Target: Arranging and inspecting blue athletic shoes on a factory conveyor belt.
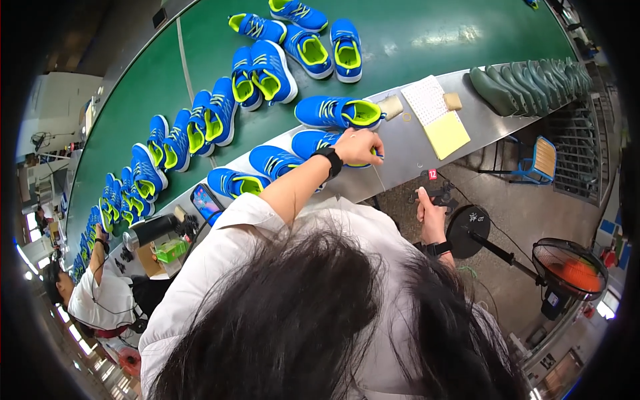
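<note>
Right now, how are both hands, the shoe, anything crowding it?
Left hand over blue shoe, partly hiding it. Right hand at dark object, grip unclear. Another shoe close beyond.

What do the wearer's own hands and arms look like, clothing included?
Left hand and right hand: no gloves, a black wristband on each wrist. Left arm: loose white sleeve, forearm bare. Dark hair hides the right cuff.

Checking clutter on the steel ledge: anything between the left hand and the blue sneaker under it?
Nothing visible: the left hand is right over the heel half of the blue sneaker. A second blue sneaker lies just beyond, not between them.
</note>
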`<state>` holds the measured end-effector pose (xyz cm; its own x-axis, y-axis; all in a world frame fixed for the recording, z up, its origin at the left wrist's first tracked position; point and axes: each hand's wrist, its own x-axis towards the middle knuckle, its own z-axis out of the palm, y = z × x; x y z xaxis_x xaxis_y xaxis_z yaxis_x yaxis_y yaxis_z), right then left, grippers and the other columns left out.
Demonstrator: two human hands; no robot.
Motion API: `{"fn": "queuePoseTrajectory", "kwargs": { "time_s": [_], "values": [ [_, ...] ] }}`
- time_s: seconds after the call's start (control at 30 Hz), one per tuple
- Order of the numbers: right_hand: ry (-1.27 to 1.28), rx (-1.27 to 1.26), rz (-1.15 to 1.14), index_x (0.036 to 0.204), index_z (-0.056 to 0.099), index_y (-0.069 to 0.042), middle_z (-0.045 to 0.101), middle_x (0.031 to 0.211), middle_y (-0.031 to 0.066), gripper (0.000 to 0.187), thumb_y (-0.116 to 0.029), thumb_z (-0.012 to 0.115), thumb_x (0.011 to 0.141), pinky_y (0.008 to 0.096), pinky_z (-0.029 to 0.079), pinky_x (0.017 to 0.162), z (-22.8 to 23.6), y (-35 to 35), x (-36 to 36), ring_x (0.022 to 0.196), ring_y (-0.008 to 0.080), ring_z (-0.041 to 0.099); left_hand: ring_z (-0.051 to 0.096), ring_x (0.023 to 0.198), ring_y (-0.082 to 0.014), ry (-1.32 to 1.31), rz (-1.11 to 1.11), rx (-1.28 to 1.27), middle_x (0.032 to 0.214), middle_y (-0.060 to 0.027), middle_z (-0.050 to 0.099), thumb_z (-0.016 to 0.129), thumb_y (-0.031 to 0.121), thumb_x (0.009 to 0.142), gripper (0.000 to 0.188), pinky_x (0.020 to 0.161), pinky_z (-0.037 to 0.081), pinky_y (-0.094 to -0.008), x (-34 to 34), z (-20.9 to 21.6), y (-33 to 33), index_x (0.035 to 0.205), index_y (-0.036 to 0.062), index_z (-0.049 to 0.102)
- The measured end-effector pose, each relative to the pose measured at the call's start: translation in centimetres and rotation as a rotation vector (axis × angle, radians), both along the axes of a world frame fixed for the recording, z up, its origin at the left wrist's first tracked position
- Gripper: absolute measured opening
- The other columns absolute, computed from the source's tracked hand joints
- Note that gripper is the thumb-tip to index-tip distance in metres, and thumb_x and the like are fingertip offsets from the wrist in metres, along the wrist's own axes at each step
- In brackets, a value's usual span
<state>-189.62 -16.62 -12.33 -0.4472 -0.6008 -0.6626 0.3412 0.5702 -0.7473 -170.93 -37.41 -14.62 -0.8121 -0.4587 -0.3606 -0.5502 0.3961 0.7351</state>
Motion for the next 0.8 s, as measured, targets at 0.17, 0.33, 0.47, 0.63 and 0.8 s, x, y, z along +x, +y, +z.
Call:
{"fn": "queuePoseTrajectory", "kwargs": {
  "time_s": [0.17, 0.33, 0.47, 0.63, 0.8],
  "values": [
    [0.065, -0.054, 0.158, 0.085, 0.065, -0.012, 0.043, 0.056, -0.0081, 0.012, -0.023, 0.069, 0.086, 0.0214, 0.025, 0.039, 1.2, -3.7, 0.2, 0.043, 0.0026, 0.035, 0.059, 0.093, -0.0211, 0.066, -0.128, -0.080, 0.090, -0.0009, 0.066, 0.071, 0.029, 0.071, 0.026, 0.083, 0.041, -0.0386, -0.4, 0.7, 0.8, 0.092, 0.0150, 0.068],
    [-0.028, -0.191, 0.202, 0.087, 0.065, -0.013, 0.042, 0.063, -0.0116, 0.008, -0.020, 0.067, 0.088, 0.0201, 0.021, 0.042, 3.8, -6.6, 2.5, 0.047, -0.0006, 0.031, 0.063, 0.086, -0.0262, 0.338, 0.109, 0.084, 0.099, -0.0084, 0.067, 0.068, 0.029, 0.077, 0.037, 0.083, 0.046, -0.0381, 0.3, 2.5, 3.8, 0.106, 0.0069, 0.062],
    [-0.134, -0.270, 0.234, 0.101, 0.062, -0.007, 0.041, 0.064, -0.0103, 0.019, -0.025, 0.059, 0.094, 0.0193, 0.021, 0.043, 4.4, -7.6, 4.5, 0.049, -0.0006, 0.031, 0.062, 0.076, -0.0133, 0.577, 0.546, 0.789, 0.087, -0.0035, 0.062, 0.055, 0.024, 0.094, 0.020, 0.074, 0.049, -0.0284, 1.6, 4.0, 6.1, 0.096, 0.0038, 0.057],
    [-0.099, -0.173, 0.407, 0.103, 0.067, -0.002, 0.029, 0.057, -0.0112, 0.042, -0.040, 0.050, 0.097, 0.0210, 0.017, 0.045, 4.8, -7.7, 2.0, 0.051, 0.0007, 0.023, 0.052, 0.063, -0.0069, 0.538, 0.838, 0.527, 0.068, 0.0010, 0.053, 0.052, 0.017, 0.094, 0.013, 0.055, 0.040, -0.0238, 7.5, 6.7, 6.3, 0.088, 0.0059, 0.054],
    [0.537, -0.461, 0.757, 0.120, 0.058, -0.003, 0.055, 0.083, -0.0002, 0.035, -0.028, 0.044, 0.101, 0.0250, 0.039, 0.063, 5.0, -9.7, 3.6, 0.069, 0.0084, 0.046, 0.059, 0.073, -0.0363, 0.196, 0.457, -0.163, 0.075, -0.0167, 0.061, 0.065, 0.023, 0.082, 0.020, 0.064, 0.045, -0.0434, 12.0, 9.6, 7.6, 0.086, 0.0037, 0.058]
  ]
}}
